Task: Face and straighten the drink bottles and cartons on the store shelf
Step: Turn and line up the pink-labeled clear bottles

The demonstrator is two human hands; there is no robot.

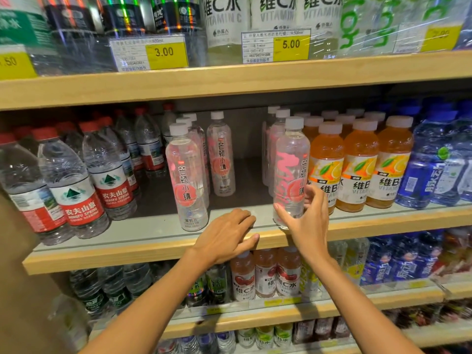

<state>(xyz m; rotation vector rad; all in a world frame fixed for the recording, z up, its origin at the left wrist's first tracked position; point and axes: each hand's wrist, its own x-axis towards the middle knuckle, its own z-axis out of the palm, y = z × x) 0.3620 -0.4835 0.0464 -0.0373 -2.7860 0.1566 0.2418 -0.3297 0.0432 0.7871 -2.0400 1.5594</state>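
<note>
A clear bottle with a pink label and white cap (290, 172) stands at the front edge of the middle shelf (158, 247); its label is turned partly sideways. My right hand (305, 217) is at its lower part, thumb on the left side and fingers spread loosely on the right. My left hand (227, 235) rests flat on the shelf's front edge, fingers relaxed, holding nothing. Another pink-label bottle (186, 177) stands to the left, label facing forward, with a third (221, 154) set further back.
Red-cap water bottles (74, 185) fill the left of the middle shelf, orange vitamin drinks (357, 167) and blue bottles (434, 159) the right. A gap lies between the pink-label rows. Shelves above (229, 77) and below (255, 315) hold more drinks and price tags.
</note>
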